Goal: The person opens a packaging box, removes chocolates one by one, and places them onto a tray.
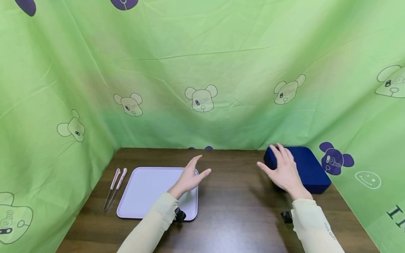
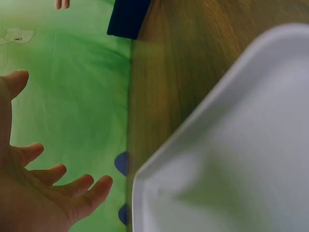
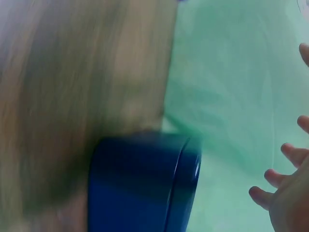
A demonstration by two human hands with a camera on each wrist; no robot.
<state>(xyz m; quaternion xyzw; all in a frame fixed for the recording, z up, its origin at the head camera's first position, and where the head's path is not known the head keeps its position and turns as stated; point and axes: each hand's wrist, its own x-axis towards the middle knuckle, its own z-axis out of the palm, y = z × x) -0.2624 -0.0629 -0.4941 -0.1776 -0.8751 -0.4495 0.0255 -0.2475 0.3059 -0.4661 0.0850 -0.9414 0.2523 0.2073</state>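
My left hand [image 1: 188, 178] hovers over the right part of a pale lilac tray [image 1: 152, 193], fingers spread and holding nothing. In the left wrist view the same hand [image 2: 43, 188] shows its fingers apart from the tray [image 2: 260, 130]. My right hand [image 1: 284, 172] is raised in front of a dark blue box [image 1: 308, 168], hiding part of its left side. Its fingers are extended with nothing in them. The right wrist view shows the blue box [image 3: 135, 183] to the left of that hand [image 3: 289, 188], with a gap between them.
Tongs [image 1: 115, 188] with pinkish handles lie left of the tray on the brown wooden table [image 1: 227, 200]. A green curtain [image 1: 202, 52] printed with bear faces encloses the back and both sides.
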